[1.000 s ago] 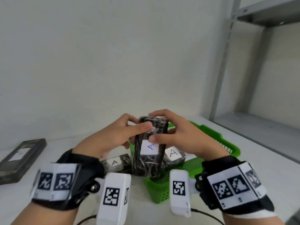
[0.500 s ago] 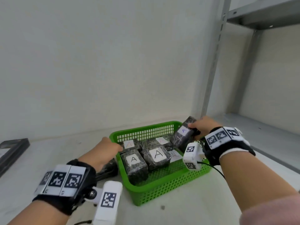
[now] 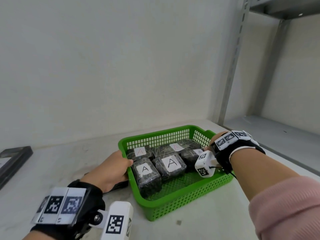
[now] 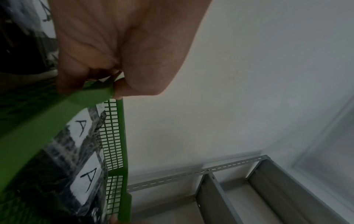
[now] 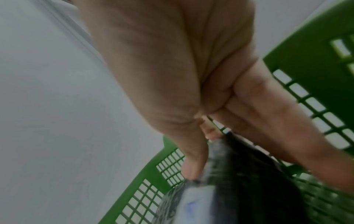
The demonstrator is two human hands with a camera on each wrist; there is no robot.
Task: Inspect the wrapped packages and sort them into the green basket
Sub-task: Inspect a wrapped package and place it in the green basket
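Green plastic lattice fills both wrist views; the left hand [image 3: 113,168] curls over the near-left rim of the green basket [image 3: 174,203], thumb and fingers pinching the rim edge in the left wrist view; the forearm reaches in low from the left, its black wrist strap carrying white coded tags; the right hand [image 5: 191,94] reaches across to the basket's far-right corner, wrist bent downward, thumb on one side and fingers on the other of a dark wrapped package [image 5: 226,181] held just inside the wall; a pink sleeve [image 3: 284,208] covers that forearm; five other wrapped packages [image 3: 170,164] lie packed side by side in the basket, white labels marked "A" facing up; the basket sits on a pale, scuffed bench [image 3: 57,170]; a dark flat tray [image 3: 13,157] lies at the bench's far-left edge; a plain white wall stands behind; grey metal shelving [image 3: 270,129] rises on the right.
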